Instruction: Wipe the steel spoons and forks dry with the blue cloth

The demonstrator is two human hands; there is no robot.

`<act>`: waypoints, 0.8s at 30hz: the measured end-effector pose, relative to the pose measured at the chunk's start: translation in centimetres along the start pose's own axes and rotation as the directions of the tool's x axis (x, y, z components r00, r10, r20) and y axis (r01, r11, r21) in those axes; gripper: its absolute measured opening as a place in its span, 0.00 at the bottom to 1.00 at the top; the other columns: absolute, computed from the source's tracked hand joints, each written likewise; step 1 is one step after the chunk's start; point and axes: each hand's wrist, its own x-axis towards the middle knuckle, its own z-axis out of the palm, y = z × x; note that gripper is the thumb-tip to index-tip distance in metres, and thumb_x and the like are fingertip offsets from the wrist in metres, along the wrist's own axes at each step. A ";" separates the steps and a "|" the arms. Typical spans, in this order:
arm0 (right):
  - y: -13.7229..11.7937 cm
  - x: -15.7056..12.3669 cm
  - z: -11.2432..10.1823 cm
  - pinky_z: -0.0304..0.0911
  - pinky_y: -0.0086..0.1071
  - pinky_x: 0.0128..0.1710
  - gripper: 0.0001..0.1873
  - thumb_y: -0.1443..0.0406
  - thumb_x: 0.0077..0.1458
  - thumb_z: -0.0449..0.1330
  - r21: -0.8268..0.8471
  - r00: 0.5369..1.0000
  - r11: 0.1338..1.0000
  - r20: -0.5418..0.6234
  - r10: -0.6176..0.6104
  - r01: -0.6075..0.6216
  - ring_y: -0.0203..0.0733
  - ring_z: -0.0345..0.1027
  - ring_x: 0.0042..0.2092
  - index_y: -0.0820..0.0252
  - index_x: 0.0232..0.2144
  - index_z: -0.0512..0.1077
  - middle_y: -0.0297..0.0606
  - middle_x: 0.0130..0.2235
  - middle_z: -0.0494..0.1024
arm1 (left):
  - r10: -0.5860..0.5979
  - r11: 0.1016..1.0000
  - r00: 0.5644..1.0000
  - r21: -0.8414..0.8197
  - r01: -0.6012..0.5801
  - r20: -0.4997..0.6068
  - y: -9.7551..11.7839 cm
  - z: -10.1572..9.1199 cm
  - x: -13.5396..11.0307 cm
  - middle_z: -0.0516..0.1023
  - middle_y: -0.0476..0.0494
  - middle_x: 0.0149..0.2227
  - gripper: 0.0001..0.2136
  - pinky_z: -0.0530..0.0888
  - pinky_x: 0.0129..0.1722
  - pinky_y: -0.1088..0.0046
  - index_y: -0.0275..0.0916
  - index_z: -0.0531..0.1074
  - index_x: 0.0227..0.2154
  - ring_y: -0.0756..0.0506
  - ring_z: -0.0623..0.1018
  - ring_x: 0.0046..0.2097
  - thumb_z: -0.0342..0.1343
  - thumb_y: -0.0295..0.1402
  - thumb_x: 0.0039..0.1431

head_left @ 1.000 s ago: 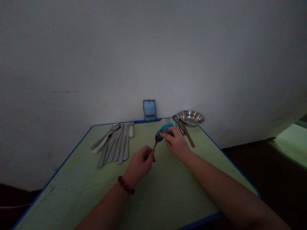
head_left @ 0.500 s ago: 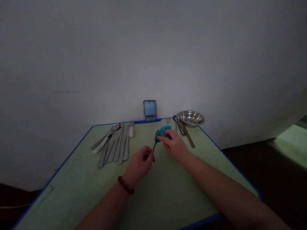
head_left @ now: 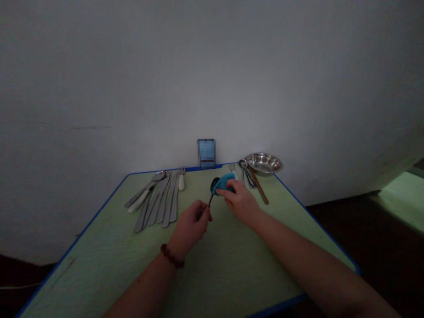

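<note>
Left hand [head_left: 192, 223] and right hand [head_left: 243, 201] are apart from each other, both on the person's side of the screen [head_left: 207, 153]. The left hand is closed on the handle of a metal spoon [head_left: 215, 182]; the right hand grips a blue cloth [head_left: 227, 181] that covers part of the spoon's head. Spoon and cloth are in front of the screen, slightly to its right.

Wall [head_left: 198, 66]: pale, directly behind the screen.

Table [head_left: 212, 269]: light green top with blue edging; the screen stands upright at its far edge.

Cutlery group [head_left: 157, 204]: metal pieces laid side by side, left of the screen and nearer the person, ends fanned out; one piece has a white handle.

Bowl [head_left: 265, 164]: shallow, shiny metal, right of the screen at the table's far corner.

Chopsticks [head_left: 260, 187]: brown pair, right of the screen, set diagonally, far ends close to the bowl.

Small spoons [head_left: 243, 164]: right of the screen, heads toward the wall.

Forks: one white-handled fork [head_left: 181, 182] near the screen's left; a second fork [head_left: 232, 167] to its right, handle partly hidden.

Bracelet [head_left: 172, 257]: dark red beads, on the left wrist, in front of the screen and to its left.
</note>
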 end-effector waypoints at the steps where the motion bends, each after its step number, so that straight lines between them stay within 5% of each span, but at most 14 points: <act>1: 0.0 0.0 0.0 0.59 0.33 0.35 0.14 0.71 0.51 0.50 -0.001 1.000 1.000 0.000 0.002 -0.002 0.40 0.57 0.38 0.56 0.39 0.70 0.41 0.35 0.65 | 0.000 1.000 1.000 -0.006 0.000 -0.003 0.0 0.0 0.0 0.59 0.59 0.11 0.07 0.59 0.13 0.79 0.39 0.58 0.21 0.55 0.60 0.13 0.44 0.36 0.50; 24: 0.9 0.3 -0.2 0.59 0.37 0.37 0.16 0.72 0.49 0.50 -0.005 0.989 0.992 -0.067 0.129 -0.130 0.42 0.57 0.39 0.56 0.38 0.71 0.41 0.34 0.64 | 0.000 0.999 0.999 -0.032 0.001 0.041 -0.2 0.3 -0.1 0.58 0.59 0.10 0.08 0.57 0.13 0.80 0.39 0.59 0.21 0.55 0.59 0.12 0.44 0.37 0.50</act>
